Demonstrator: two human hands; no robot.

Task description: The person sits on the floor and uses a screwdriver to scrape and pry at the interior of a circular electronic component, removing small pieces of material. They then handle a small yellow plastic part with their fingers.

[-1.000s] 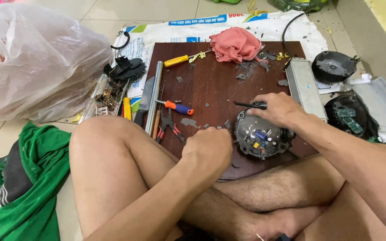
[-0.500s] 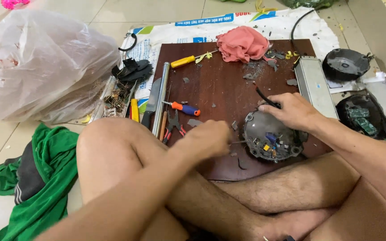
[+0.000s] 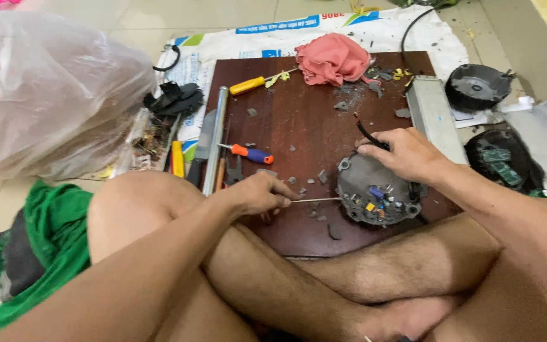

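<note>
Housing (image 3: 375, 190), round and grey with an exposed circuit board, lies on the board (image 3: 299, 95). Right hand (image 3: 406, 155) grips its rim; left hand (image 3: 257, 193) pinches a thin rod (image 3: 316, 200) reaching its edge. Prying appears underway; next move needs steady leverage.

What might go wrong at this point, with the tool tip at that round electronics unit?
The thin screwdriver in the left hand could slip off the round unit toward the right hand steadying it, or gouge its exposed board. Loose fragments on the wooden board lie close to the bare legs and may scratch them.
</note>
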